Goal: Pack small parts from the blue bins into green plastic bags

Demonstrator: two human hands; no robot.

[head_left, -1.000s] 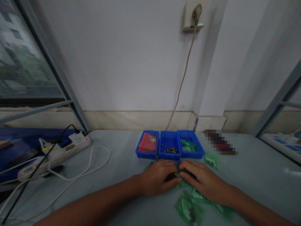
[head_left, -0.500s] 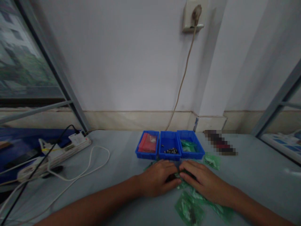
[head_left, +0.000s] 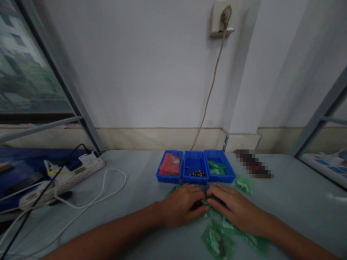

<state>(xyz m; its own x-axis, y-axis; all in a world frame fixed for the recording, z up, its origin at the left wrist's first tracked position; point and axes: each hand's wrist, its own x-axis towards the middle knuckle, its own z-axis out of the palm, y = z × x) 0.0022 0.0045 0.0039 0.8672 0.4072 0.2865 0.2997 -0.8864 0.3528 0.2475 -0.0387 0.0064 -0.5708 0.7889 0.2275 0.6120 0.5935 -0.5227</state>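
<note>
My left hand (head_left: 180,206) and my right hand (head_left: 235,207) rest low over the table with their fingertips nearly meeting. The fingers of both are curled in, thumbs toward each other, at a green plastic bag (head_left: 209,213) that they partly cover. More green bags lie under and beside my right wrist. One of these, a green bag with dark, thin pieces inside (head_left: 219,241), lies nearest me. Past my fingers stand three blue bins: the left bin (head_left: 168,179) holds red bags (head_left: 169,166), the middle bin (head_left: 195,180) small metal parts (head_left: 198,173), the right bin (head_left: 223,179) green bags.
A small green bag (head_left: 244,185) lies right of the bins, near a blurred-out dark item (head_left: 255,164). On the left are a white power strip (head_left: 62,184) and loose cables (head_left: 90,204). A cord (head_left: 214,77) hangs from the wall socket (head_left: 216,21) behind the bins.
</note>
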